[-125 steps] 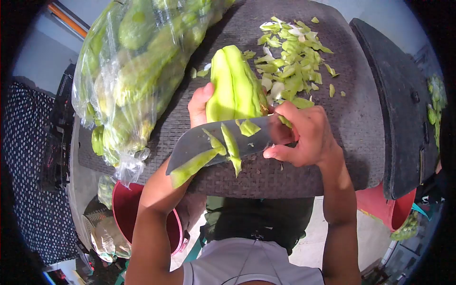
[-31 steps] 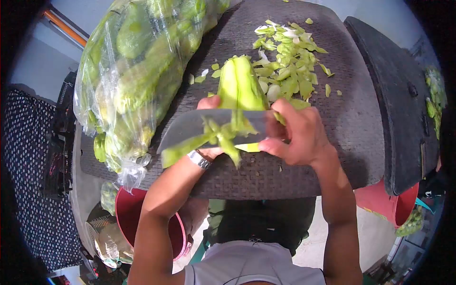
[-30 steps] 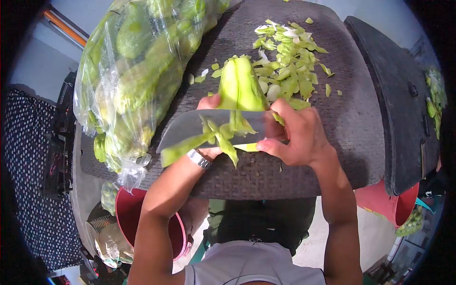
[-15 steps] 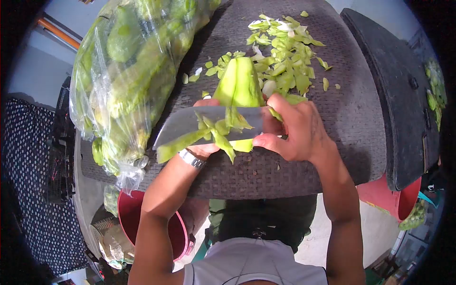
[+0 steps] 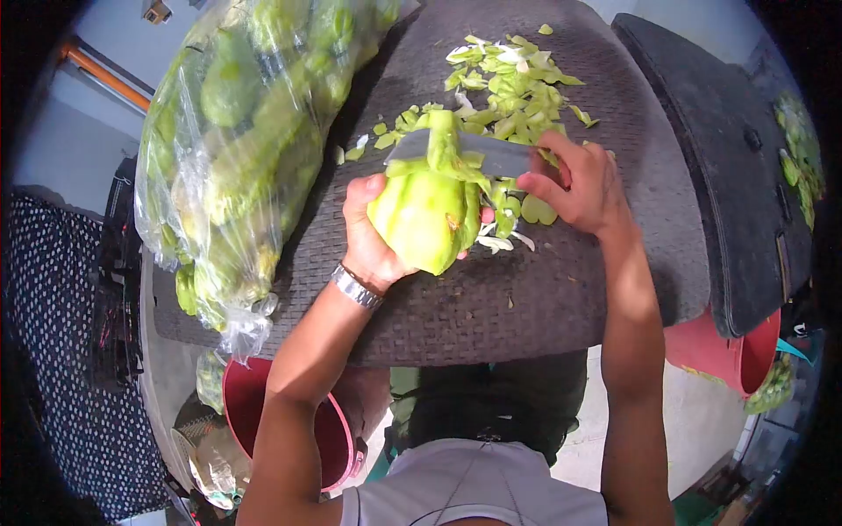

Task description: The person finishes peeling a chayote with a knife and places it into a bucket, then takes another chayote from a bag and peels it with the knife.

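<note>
My left hand (image 5: pixel 370 237), with a metal watch on its wrist, is wrapped round a peeled pale-green chayote (image 5: pixel 421 219). Closed round the handle end of a wide-bladed knife (image 5: pixel 502 158) is my right hand (image 5: pixel 581 186). The blade lies across the far end of the chayote, and a thick strip of peel (image 5: pixel 443 140) rests over it. Green peelings (image 5: pixel 517 92) are heaped on the dark woven tabletop (image 5: pixel 544 298) beyond the knife. More scraps lie just right of the chayote.
A clear plastic bag (image 5: pixel 254 158) full of chayotes lies along the table's left side. To the right stands a dark chair (image 5: pixel 737 193). Below the table edge are a red bucket (image 5: pixel 237 403) on the left and another red bucket (image 5: pixel 732 355) on the right.
The knife has moved from in front of the chayote to its far end. My left hand now shows, cupping the chayote, which has come nearer and been turned. Several scraps have left the blade.
</note>
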Motion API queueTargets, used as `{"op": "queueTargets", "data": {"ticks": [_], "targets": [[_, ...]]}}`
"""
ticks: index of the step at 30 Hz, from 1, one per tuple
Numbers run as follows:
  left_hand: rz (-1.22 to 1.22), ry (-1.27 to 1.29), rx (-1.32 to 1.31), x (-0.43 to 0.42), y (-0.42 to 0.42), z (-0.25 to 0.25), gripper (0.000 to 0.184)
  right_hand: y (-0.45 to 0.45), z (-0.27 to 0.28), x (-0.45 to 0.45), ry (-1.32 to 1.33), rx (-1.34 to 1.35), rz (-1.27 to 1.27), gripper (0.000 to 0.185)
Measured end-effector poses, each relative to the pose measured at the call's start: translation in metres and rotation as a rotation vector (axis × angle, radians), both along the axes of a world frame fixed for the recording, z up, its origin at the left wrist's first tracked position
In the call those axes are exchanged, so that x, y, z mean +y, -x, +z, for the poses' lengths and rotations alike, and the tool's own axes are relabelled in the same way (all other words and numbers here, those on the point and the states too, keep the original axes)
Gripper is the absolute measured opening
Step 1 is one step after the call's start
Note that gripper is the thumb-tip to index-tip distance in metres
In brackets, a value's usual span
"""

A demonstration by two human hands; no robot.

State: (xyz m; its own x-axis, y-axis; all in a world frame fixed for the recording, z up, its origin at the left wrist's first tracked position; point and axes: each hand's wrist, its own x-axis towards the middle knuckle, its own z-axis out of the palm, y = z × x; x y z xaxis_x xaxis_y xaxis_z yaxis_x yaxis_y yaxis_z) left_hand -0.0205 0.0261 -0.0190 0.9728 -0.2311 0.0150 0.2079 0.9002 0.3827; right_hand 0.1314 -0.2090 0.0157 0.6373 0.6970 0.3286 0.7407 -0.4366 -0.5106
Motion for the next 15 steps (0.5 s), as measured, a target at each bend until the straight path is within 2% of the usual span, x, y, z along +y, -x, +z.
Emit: {"op": "queueTargets", "data": {"ticks": [2, 5, 8, 9, 12, 13, 15], "targets": [[-0.067, 0.078, -0.084, 0.001, -0.002, -0.004, 0.100, -0.005, 0.000, -0.003, 0.061, -0.031, -0.026, 0.054], [-0.068, 0.019, -0.177, 0.003, 0.000, -0.001, 0.100, -0.028, -0.014, -0.016, -0.009, -0.011, -0.276, 0.056], [0.005, -0.172, -0.096, -0.003, 0.002, 0.009, 0.108, -0.034, -0.005, -0.026, -0.011, 0.018, -0.415, 0.059], [0.005, -0.070, -0.087, -0.006, 0.002, 0.009, 0.100, -0.031, -0.002, -0.025, -0.029, 0.010, -0.420, 0.056], [0.229, -0.162, 0.137, -0.014, 0.002, 0.010, 0.091, -0.018, 0.002, -0.016, -0.057, 0.032, -0.425, 0.052], [0.232, -0.100, 0.128, -0.012, 0.002, 0.008, 0.078, -0.017, 0.003, -0.012, -0.054, 0.067, -0.430, 0.052], [0.320, -0.101, 0.136, -0.006, 0.000, 0.002, 0.074, -0.009, 0.005, -0.007, -0.049, 0.132, -0.416, 0.053]]}}
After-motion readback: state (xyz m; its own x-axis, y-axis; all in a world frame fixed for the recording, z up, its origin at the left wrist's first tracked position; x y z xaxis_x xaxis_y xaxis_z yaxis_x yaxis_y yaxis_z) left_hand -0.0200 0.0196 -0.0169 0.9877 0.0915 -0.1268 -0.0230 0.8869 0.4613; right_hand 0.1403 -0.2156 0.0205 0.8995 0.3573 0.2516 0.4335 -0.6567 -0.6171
